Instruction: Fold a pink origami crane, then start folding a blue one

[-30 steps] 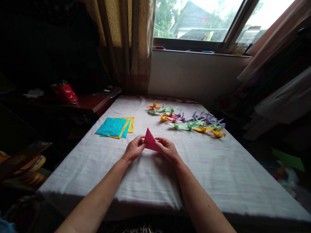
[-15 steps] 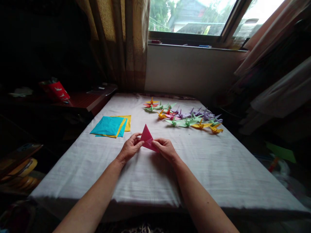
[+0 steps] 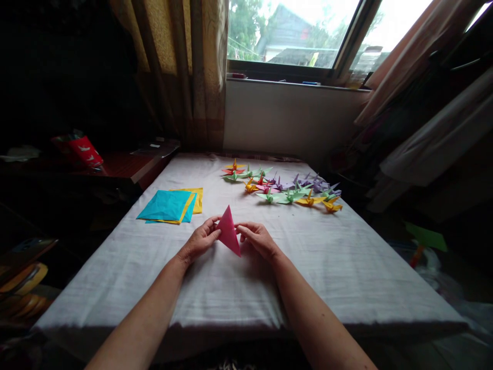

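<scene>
A pink paper folded into a triangle (image 3: 228, 235) stands on edge just above the white-covered table (image 3: 346, 267). My left hand (image 3: 200, 240) pinches its left side. My right hand (image 3: 257, 239) pinches its right side, fingers curled. A stack of blue and yellow paper squares (image 3: 169, 205) lies to the left of my hands. Several folded paper cranes (image 3: 285, 187) in yellow, green, purple and red lie in a row at the far side of the table.
A dark side table (image 3: 127, 167) with a red box (image 3: 82, 150) stands at the left. Curtains (image 3: 185, 67) and a window (image 3: 292, 36) are behind the table. Clutter fills the floor on both sides.
The pink triangle has turned in my hands, so that its lower point now hangs down between them. The camera view has shifted slightly.
</scene>
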